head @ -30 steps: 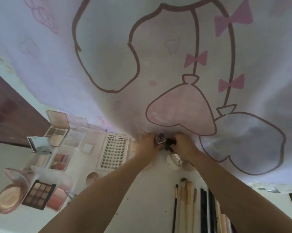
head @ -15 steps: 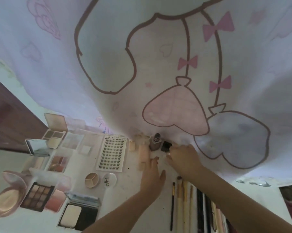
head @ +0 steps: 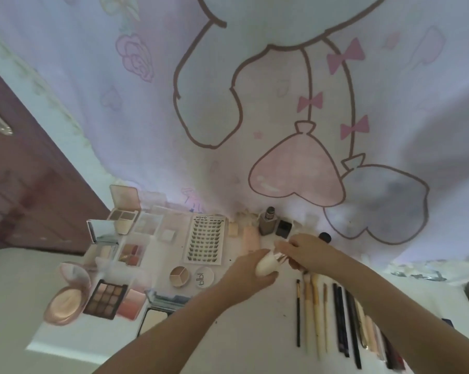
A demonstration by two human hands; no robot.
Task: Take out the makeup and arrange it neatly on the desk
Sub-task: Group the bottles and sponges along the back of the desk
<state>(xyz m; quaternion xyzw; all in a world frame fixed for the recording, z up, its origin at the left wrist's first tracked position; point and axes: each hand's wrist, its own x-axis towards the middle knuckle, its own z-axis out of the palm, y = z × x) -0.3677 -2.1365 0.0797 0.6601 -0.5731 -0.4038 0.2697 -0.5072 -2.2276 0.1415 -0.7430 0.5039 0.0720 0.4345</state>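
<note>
left hand (head: 251, 268): cupping white bottle (head: 265, 264) | right hand (head: 301, 251): pinching its cap, wrist bent

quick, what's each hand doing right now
Left hand: curled around a small cream bottle.
Right hand: fingers pinching something at the top of that bottle; what exactly cannot be told.

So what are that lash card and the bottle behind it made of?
The lash card looks like matte white card or thin plastic: flat, no shine. The bottle seems frosted glass or plastic with a dark metallic-looking cap; too blurred to be sure.
</note>
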